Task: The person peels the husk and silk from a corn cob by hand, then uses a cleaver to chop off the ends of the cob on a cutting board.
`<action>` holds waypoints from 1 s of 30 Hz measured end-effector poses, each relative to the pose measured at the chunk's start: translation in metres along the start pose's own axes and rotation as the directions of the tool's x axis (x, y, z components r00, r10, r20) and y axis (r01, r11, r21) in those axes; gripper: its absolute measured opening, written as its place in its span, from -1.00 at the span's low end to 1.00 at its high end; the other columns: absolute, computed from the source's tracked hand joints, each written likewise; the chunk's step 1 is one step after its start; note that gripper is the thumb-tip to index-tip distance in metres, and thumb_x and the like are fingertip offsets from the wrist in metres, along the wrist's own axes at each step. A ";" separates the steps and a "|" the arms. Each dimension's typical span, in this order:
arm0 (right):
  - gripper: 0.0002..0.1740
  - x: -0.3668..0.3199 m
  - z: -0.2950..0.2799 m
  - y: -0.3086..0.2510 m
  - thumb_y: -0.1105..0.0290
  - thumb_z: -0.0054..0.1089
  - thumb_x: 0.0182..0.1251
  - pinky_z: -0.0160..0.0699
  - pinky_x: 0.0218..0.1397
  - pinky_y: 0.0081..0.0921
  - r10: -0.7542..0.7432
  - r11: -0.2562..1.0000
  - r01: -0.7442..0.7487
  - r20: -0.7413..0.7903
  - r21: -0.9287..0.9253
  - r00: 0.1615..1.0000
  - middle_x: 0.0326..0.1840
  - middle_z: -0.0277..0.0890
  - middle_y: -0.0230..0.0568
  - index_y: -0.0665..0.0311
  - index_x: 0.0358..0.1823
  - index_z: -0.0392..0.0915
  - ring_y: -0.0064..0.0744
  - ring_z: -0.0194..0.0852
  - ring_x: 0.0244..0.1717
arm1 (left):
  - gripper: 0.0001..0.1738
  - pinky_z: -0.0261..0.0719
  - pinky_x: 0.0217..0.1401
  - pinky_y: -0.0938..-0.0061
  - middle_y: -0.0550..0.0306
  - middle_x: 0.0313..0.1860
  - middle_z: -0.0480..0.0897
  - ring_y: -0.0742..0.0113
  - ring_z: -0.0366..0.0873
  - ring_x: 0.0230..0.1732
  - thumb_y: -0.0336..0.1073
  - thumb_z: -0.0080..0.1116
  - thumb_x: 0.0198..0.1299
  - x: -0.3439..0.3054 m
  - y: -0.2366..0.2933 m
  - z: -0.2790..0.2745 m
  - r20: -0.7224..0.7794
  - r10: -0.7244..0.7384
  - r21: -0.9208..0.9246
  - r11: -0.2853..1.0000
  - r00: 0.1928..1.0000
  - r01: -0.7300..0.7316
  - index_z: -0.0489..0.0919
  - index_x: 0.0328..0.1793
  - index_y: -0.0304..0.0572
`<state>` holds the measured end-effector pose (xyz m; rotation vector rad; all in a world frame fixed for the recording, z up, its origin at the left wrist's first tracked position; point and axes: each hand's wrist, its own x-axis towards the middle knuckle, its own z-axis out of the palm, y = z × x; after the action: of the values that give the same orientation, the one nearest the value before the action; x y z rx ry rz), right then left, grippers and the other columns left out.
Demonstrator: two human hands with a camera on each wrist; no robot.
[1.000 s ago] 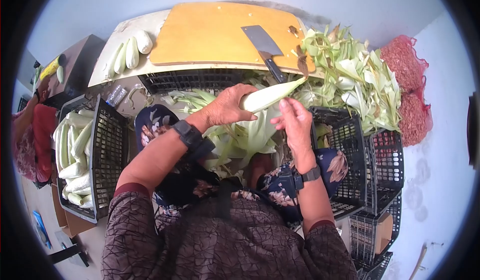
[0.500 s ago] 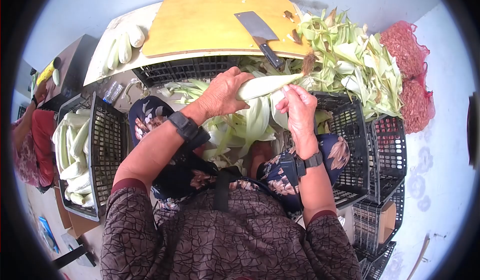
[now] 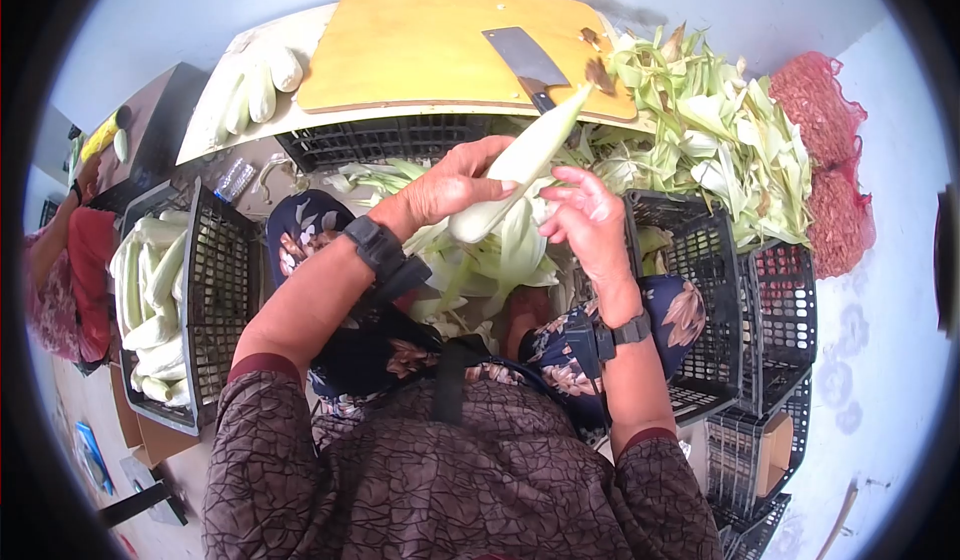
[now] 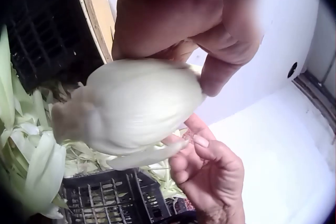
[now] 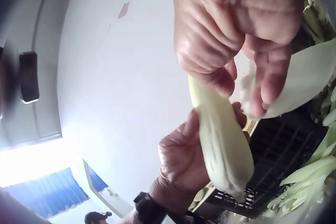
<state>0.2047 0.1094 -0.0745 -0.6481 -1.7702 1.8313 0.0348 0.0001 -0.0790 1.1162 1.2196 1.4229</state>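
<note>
An ear of corn (image 3: 535, 155) in pale green husk slants up to the right in the head view, with brown silk (image 3: 598, 75) by its tip. My left hand (image 3: 455, 182) grips it near the thick base, thumb on the near side. Just right of the ear is my right hand (image 3: 588, 218), its fingers apart and loosely bent. In the right wrist view a loose husk leaf (image 5: 299, 85) lies right at my right fingertips (image 5: 268, 98). The left wrist view shows the ear's blunt base (image 4: 68, 121) and a thin husk strip beneath it.
A cleaver (image 3: 525, 57) lies on the yellow board (image 3: 400, 50). Husks are heaped (image 3: 735, 140) on the right, beside red mesh sacks (image 3: 838, 215) and black crates (image 3: 690, 260). A crate of husked-down ears (image 3: 155, 300) stands left. Another person (image 3: 75, 280) is at far left.
The ear has swung from nearly level to tip-up, its base now lower. My right hand, earlier pinching at the husk near the tip, has come away with its fingers spread.
</note>
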 end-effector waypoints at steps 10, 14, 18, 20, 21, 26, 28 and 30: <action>-0.33 -0.004 0.017 0.011 0.20 0.21 0.17 0.49 -0.16 -0.58 0.103 0.988 -0.144 0.435 0.062 0.895 0.08 0.39 -0.14 0.42 0.22 0.21 -0.43 0.48 -0.08 | -0.34 0.44 0.17 0.27 -0.10 0.01 0.51 0.14 0.49 0.04 -0.24 0.23 0.05 0.007 -0.005 -0.012 0.119 0.048 -0.628 0.778 0.992 0.037 0.25 0.26 -0.29; -0.38 -0.007 0.025 0.016 0.15 0.21 0.17 0.49 -0.10 -0.57 0.126 0.959 -0.242 0.541 0.148 0.831 0.00 0.43 -0.15 0.44 0.11 0.29 -0.38 0.47 -0.05 | -0.28 0.40 0.20 0.26 -0.09 0.04 0.49 0.14 0.43 0.11 -0.20 0.25 0.03 0.007 0.000 -0.002 0.087 0.094 -0.681 0.732 0.992 -0.010 0.23 0.29 -0.26; -0.48 -0.009 0.028 0.009 0.16 0.22 0.16 0.49 -0.24 -0.59 0.150 0.941 -0.278 0.501 0.192 0.852 -0.21 0.50 -0.15 0.44 -0.02 0.38 -0.36 0.54 -0.20 | -0.29 0.41 0.17 0.28 -0.06 0.05 0.48 0.18 0.41 0.13 -0.14 0.23 0.05 0.011 -0.002 0.002 0.112 0.124 -0.666 0.746 0.986 -0.018 0.22 0.30 -0.23; -0.56 -0.010 0.029 0.009 0.22 0.22 0.15 0.45 -0.36 -0.65 0.141 0.954 -0.244 0.456 0.175 0.879 -0.29 0.51 -0.17 0.43 -0.09 0.41 -0.42 0.55 -0.33 | -0.33 0.40 0.18 0.29 -0.04 0.03 0.48 0.18 0.41 0.13 -0.12 0.20 0.08 0.014 -0.006 0.000 0.079 0.042 -0.589 0.808 0.996 0.013 0.25 0.26 -0.24; -0.58 -0.010 0.029 0.013 0.23 0.25 0.12 0.45 -0.40 -0.64 0.131 0.985 -0.160 0.349 0.056 0.928 -0.36 0.52 -0.22 0.44 -0.16 0.42 -0.45 0.54 -0.38 | -0.38 0.40 0.15 0.34 0.03 -0.01 0.49 0.26 0.42 0.07 -0.08 0.18 0.11 0.013 -0.002 0.000 0.029 -0.018 -0.521 0.853 0.999 0.031 0.30 0.21 -0.27; -0.51 -0.009 0.025 0.035 0.17 0.43 -0.14 0.51 -0.35 -0.45 -0.045 0.885 0.058 0.039 -0.462 0.998 -0.53 0.54 -0.18 0.40 -0.32 0.44 -0.31 0.56 -0.47 | -0.45 0.39 0.03 0.45 0.13 -0.11 0.49 0.41 0.41 -0.07 -0.12 0.19 0.11 0.011 0.001 -0.001 -0.207 -0.009 -0.048 0.999 0.978 -0.001 0.35 0.12 -0.32; -0.49 -0.012 0.029 0.026 0.18 0.45 -0.17 0.51 -0.33 -0.42 -0.046 0.835 0.050 0.022 -0.548 0.999 -0.51 0.54 -0.14 0.39 -0.31 0.44 -0.27 0.56 -0.45 | -0.47 0.39 0.02 0.47 0.13 -0.12 0.49 0.41 0.41 -0.07 -0.19 0.20 0.09 0.011 -0.001 -0.004 -0.239 -0.011 0.008 1.000 0.971 0.013 0.34 0.12 -0.33; -0.48 -0.011 0.029 0.026 0.18 0.46 -0.20 0.51 -0.30 -0.39 -0.051 0.774 0.044 0.008 -0.632 0.999 -0.49 0.55 -0.10 0.39 -0.31 0.43 -0.22 0.56 -0.44 | -0.48 0.40 0.03 0.46 0.13 -0.13 0.49 0.41 0.42 -0.06 -0.23 0.20 0.09 0.010 0.001 -0.007 -0.225 -0.011 -0.024 1.000 0.974 0.006 0.33 0.13 -0.33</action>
<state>0.1929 0.0797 -0.1000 -0.8384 -2.3864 1.1558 0.0264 0.0086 -0.0784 0.9514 1.3601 1.5862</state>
